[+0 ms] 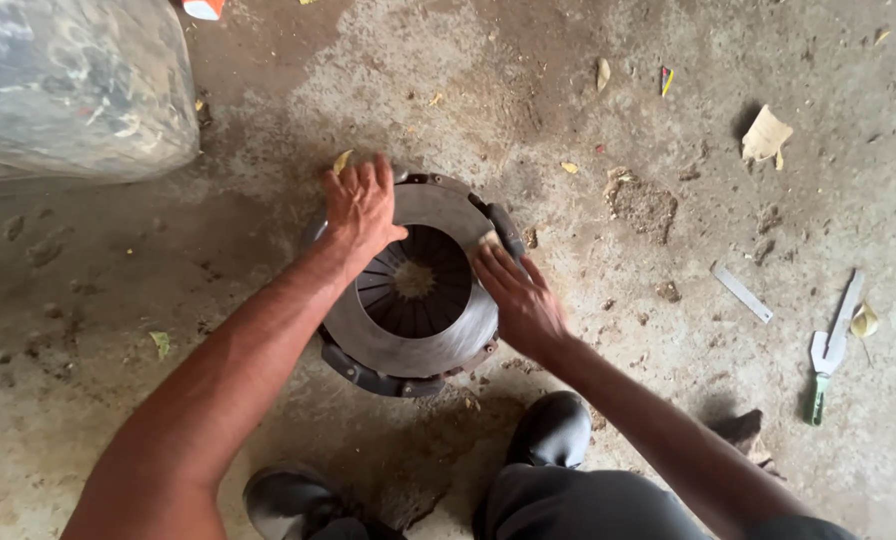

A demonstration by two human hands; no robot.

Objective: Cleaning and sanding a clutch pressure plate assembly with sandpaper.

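Nearest the lens we see two dark shoes (pixel 553 430) and grey trouser legs (pixel 588 505), which place us crouched directly over the work. Just beyond the toes a round metal clutch pressure plate (pixel 413 345) lies flat on the rough concrete floor (pixel 118 300), smooth friction ring facing up and dark spring fingers (pixel 415 282) radiating from its open centre; laid this way, it sits steady and its face is open to both hands. Our left hand (pixel 360 205) rests on the far-left rim, fingers spread and only slightly curled, palm pressing down, which we judge braces the plate against sliding. It grips nothing. Our right hand (pixel 516 300) lies nearly flat along the right edge of the ring, fingers extended and together. At its fingertips sits a small pale piece (pixel 489 238), possibly abrasive paper or cloth; we cannot tell whether the fingers pinch it or merely press on it. To the right, well apart from the plate, lie a thin metal strip (pixel 741 293) and a forked flat tool with a green handle (pixel 830 355). A plastic-wrapped bundle (pixel 73 85) fills the upper left corner.
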